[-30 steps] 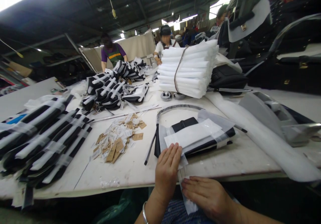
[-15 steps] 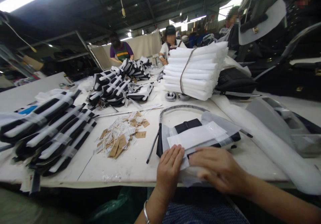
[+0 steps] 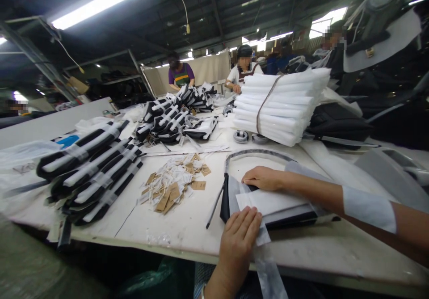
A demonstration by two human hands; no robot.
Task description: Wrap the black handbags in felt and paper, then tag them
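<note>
Handbag (image 3: 291, 221), black, lies on the counter (image 3: 187, 229) beneath a smooth white sheet (image 3: 275, 201); I see the left hand (image 3: 240, 234) flat, fingers together, the right hand (image 3: 263, 178) curved, grip unclear. Brown tags (image 3: 169, 196): print illegible.

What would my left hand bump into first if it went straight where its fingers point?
Probably the white sheet on the black bag, though your left hand may already touch it.

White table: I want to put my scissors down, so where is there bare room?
On the table, bare room is widest in front of the tag pile, between the wrapped bundles and the left hand, with clear scraps by the edge. A smaller patch lies in front of the black bag. Crowded: the left, and the back, with its heap and white stack.
</note>
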